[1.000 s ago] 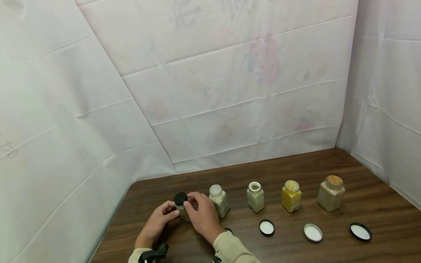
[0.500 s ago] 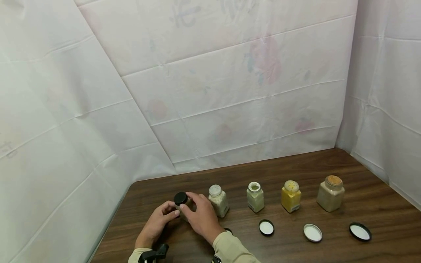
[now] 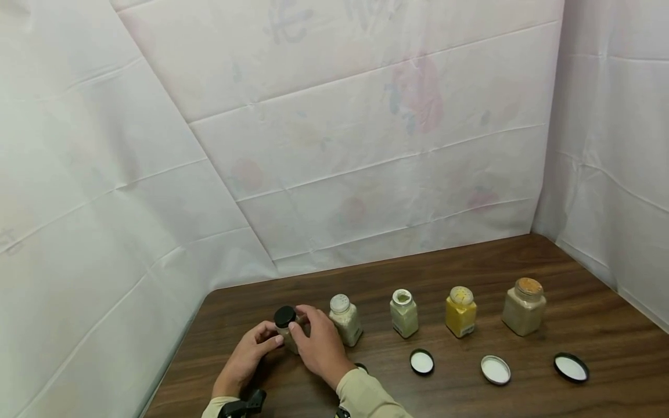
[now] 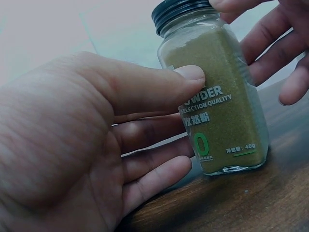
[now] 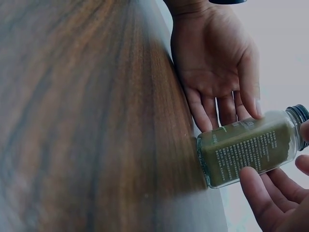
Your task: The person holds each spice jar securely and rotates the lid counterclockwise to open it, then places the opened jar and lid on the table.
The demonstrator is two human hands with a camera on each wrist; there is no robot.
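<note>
A glass spice jar (image 4: 227, 63) of olive-brown powder stands upright on the wooden table, its black lid (image 3: 284, 315) on top. My left hand (image 3: 250, 351) holds the jar's body from the left, the thumb across the printed front and the fingers at the side. From the right, my right hand (image 3: 323, 345) pinches the lid between thumb and fingers. In the right wrist view one of its fingertips (image 5: 251, 176) lies against the small-print label. Just right of that hand is an open jar of whitish seasoning (image 3: 347, 323).
Further right stand open jars: pale green (image 3: 405, 317), yellow (image 3: 461, 313) and a larger beige one with an orange-brown top (image 3: 524, 310). Lids lie in front, one black-rimmed (image 3: 421, 361), one silvery (image 3: 495, 370), one far right (image 3: 571, 367). Another lid (image 3: 362, 367) is mostly hidden by my right arm.
My right thumb has shifted left around the lid, between the first frame and the second. The left hand keeps its hold, and the head view has shifted slightly.
</note>
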